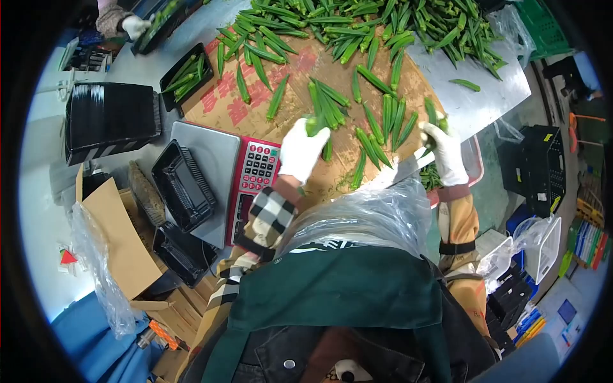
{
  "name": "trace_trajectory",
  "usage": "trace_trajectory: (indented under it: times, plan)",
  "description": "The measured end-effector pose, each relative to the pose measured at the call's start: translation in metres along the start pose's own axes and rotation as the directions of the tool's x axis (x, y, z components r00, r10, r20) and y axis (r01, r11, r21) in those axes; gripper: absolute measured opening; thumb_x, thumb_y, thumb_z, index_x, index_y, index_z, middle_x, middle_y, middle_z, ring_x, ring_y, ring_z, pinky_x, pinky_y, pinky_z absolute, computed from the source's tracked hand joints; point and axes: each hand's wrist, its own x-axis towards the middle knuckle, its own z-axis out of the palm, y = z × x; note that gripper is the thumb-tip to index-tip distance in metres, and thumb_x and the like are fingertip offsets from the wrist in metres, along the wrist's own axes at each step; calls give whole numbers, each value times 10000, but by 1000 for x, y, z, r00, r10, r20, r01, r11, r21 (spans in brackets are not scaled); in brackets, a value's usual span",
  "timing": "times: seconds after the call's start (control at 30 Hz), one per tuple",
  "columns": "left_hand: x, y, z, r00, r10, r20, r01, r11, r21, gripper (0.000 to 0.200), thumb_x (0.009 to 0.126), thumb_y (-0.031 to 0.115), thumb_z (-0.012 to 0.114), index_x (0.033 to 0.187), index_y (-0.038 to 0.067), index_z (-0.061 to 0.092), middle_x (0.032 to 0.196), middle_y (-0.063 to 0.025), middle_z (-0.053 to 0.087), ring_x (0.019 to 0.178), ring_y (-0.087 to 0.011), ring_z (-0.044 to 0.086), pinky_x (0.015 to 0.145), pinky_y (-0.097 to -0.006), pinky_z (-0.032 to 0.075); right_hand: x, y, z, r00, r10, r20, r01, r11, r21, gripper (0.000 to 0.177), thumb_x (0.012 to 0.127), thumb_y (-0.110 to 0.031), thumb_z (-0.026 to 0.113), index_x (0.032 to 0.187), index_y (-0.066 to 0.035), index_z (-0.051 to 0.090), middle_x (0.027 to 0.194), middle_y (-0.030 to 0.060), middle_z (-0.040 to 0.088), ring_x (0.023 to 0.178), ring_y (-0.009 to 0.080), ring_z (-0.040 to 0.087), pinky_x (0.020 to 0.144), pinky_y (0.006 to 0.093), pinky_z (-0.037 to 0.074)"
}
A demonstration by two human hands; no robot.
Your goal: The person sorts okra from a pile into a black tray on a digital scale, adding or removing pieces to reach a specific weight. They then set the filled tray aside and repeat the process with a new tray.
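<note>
Many okra pods point(440, 25) on cardboard point(341, 153) (red-printed), scale point(220, 147) beside, green crate point(544, 30) beyond.

My gloves point(302, 152) are white, left cuff point(272, 214) black-and-white checked, apron point(338, 287) dark green; okra point(440, 29) up top, bright green.

L grip point(304, 150) & R grip point(447, 153) gloved, curled, well apart; arms point(458, 220) fwd.

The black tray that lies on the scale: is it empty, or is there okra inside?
Empty. The tray shows only its bare black inside; okra lies on the cardboard instead.
</note>
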Motion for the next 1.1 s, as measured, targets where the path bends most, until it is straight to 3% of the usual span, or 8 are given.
trace_trajectory:
  times: [0.1,0.17,0.37,0.5,0.6,0.7,0.87,1.1]
  plan:
    - [-12,20,19,1000,0,7,-3,915,405,468,861,451,712,1082,51,614,972,-209,715,965,-412,677,817,-497,530,16,7,42,996,17,88,0,982,-188,243,883,-183,740,1101,-77,713,793,27,696,676,125,661,581,246,485]
    - [-10,24,15,993,-55,101,0,879,477,470,850,400,756,1119,43,614,929,-171,720,909,-350,703,786,-450,542,36,40,67,906,-409,105,330,530,-781,290,840,-204,767,1083,-65,695,845,132,714,770,296,707,682,376,549]
    - [-34,5,-46,835,-255,487,483,764,-428,340,852,238,815,1070,17,676,887,-54,713,835,-152,677,720,-304,533,44,58,96,916,-314,250,341,280,-898,379,759,-217,810,1073,-76,651,957,183,708,909,380,695,816,451,552]
    - [-60,21,-74,803,-162,573,569,492,-659,324,923,254,723,1110,-7,680,1017,-117,729,906,-173,687,807,-307,542,47,29,92,979,-25,201,96,931,-352,386,795,-192,793,1124,-23,683,904,83,738,823,221,688,769,346,540]
    - [-64,13,-72,802,-153,578,573,473,-669,327,940,256,698,1125,-12,667,1080,-148,723,950,-196,692,834,-331,554,53,11,102,950,118,289,-100,992,-78,304,802,-176,771,1059,-24,712,873,13,702,808,159,631,761,303,522]
    - [-63,8,-61,823,-134,552,540,487,-686,308,948,244,697,1133,6,637,1017,-109,708,908,-175,678,818,-327,557,52,6,134,946,-82,314,175,944,-280,234,807,-188,750,978,-30,723,875,72,729,796,219,668,750,343,530]
    - [-61,27,-53,863,-108,494,452,604,-657,277,962,214,696,1147,30,601,947,-55,683,840,-128,648,781,-280,523,53,47,182,774,-383,505,544,-9,-839,162,836,-118,652,976,-75,582,937,147,599,878,332,659,723,444,570]
    - [-64,17,-50,843,-144,519,488,609,-625,273,963,229,697,1132,30,614,910,-38,675,823,-120,634,756,-276,505,39,44,187,883,-333,331,367,49,-929,120,924,-78,559,1042,-62,571,942,154,611,891,315,679,678,427,576]
